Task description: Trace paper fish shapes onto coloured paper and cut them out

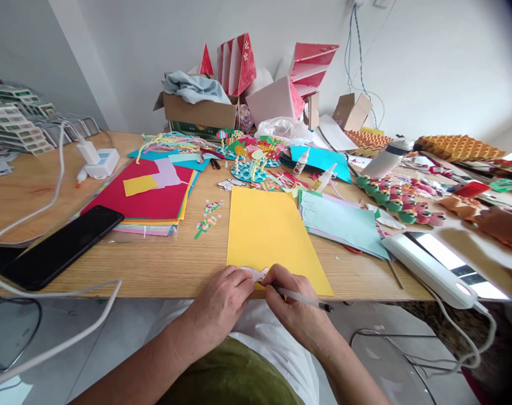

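Observation:
A sheet of yellow paper [268, 230] lies in front of me, its near edge at the table's front. On its near end is a small white paper cutout [256, 274], fish-like with a dark outline. My left hand [222, 295] has its fingers curled together and presses the cutout's left part down; the thumb is hidden. Between thumb and fingers, my right hand [292, 298] grips a pen [300, 297] with a clear grey barrel. Its tip meets the paper beside the cutout's right end. Left of the yellow sheet lie small dotted paper sprigs [207, 219].
Coloured paper [155, 202] and a black phone [66, 244] lie left. Pale blue sheets [344, 222], glue bottles [300, 163] and a white device [431, 270] are right. Paper crafts [256, 154] and a cardboard box [201, 109] stand behind. Another person's hand [503, 225] is far right.

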Demonstrator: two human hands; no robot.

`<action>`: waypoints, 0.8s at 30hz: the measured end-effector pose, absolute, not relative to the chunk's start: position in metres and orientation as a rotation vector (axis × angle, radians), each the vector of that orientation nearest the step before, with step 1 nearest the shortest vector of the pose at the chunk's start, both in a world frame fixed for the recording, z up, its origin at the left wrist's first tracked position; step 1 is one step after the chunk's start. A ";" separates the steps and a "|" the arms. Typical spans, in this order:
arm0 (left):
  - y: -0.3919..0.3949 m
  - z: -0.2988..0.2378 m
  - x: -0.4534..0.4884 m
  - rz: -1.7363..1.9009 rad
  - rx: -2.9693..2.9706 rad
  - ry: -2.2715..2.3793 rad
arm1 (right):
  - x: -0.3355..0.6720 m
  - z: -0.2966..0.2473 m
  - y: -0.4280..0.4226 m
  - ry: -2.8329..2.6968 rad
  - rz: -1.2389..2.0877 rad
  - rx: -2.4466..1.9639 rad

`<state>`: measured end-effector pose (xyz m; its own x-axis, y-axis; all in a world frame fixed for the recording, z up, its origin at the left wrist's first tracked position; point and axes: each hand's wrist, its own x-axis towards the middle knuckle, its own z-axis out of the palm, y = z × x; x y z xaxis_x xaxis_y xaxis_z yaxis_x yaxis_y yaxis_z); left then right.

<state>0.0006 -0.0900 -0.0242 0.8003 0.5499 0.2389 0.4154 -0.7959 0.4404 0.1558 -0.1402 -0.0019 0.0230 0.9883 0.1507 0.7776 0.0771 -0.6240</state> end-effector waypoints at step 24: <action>-0.083 -0.015 -0.005 0.478 2.515 0.675 | 0.171 0.002 -0.139 -1.547 0.842 -1.633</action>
<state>-0.0046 -0.0832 -0.0154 0.8165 0.5410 0.2015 0.3697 -0.7581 0.5372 0.1708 -0.1392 0.0024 0.0652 0.9977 0.0196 0.5247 -0.0176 -0.8511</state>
